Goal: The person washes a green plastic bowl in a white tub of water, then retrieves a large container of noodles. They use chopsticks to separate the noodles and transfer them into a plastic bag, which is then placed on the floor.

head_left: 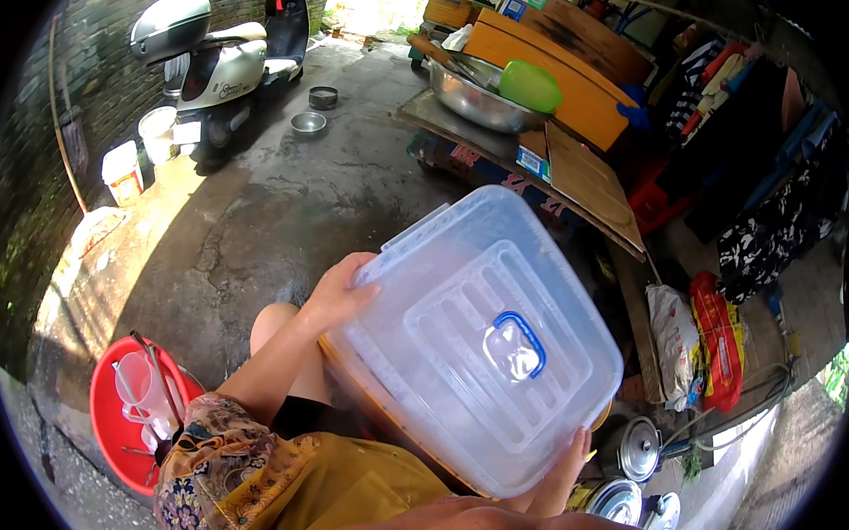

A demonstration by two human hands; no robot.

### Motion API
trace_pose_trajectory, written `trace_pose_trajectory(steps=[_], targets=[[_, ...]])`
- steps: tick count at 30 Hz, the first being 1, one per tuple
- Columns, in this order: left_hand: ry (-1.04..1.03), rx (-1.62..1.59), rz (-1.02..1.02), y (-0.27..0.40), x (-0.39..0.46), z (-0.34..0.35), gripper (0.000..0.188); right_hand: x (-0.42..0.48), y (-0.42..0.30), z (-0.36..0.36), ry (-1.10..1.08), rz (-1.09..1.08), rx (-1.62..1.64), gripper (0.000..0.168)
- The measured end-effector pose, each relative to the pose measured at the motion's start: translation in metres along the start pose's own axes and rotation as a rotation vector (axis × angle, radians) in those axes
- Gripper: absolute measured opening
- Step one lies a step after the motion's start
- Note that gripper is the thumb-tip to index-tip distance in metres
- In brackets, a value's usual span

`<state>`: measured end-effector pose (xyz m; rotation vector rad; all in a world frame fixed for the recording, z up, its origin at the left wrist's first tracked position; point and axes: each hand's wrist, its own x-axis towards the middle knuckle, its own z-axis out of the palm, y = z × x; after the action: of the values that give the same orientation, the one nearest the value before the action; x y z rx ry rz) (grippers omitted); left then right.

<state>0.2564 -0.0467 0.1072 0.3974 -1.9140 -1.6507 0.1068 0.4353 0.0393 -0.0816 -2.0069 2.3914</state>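
A large translucent plastic lid (459, 295) with a blue handle (524, 337) lies tilted in front of my body. My left hand (342, 290) grips its left edge, thumb on top and fingers out of sight. My right hand (567, 470) holds the near right corner, partly hidden by the lid. Below the lid shows the orange-yellow rim of something (389, 423), mostly covered; whether the lid touches it I cannot tell.
A red plastic basin (98, 410) with a clear jug stands at lower left. Ahead, a board table (466, 135) carries a steel bowl (474, 100) and a green basin (530, 86). Lidded pots (640, 448) and sacks (716, 342) are at right, a scooter (223, 71) at upper left.
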Motion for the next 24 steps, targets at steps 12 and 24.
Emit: trace_pose_trajectory(steps=[12,24], targets=[[-0.073,0.341,0.572,-0.005,0.036,0.073,0.047,-0.022,-0.194,0.014,0.28,-0.79,0.124,0.038],[-0.338,0.635,0.703,-0.067,-0.083,0.074,0.019,0.217,-0.175,0.166,0.011,-1.568,-1.342,0.025]])
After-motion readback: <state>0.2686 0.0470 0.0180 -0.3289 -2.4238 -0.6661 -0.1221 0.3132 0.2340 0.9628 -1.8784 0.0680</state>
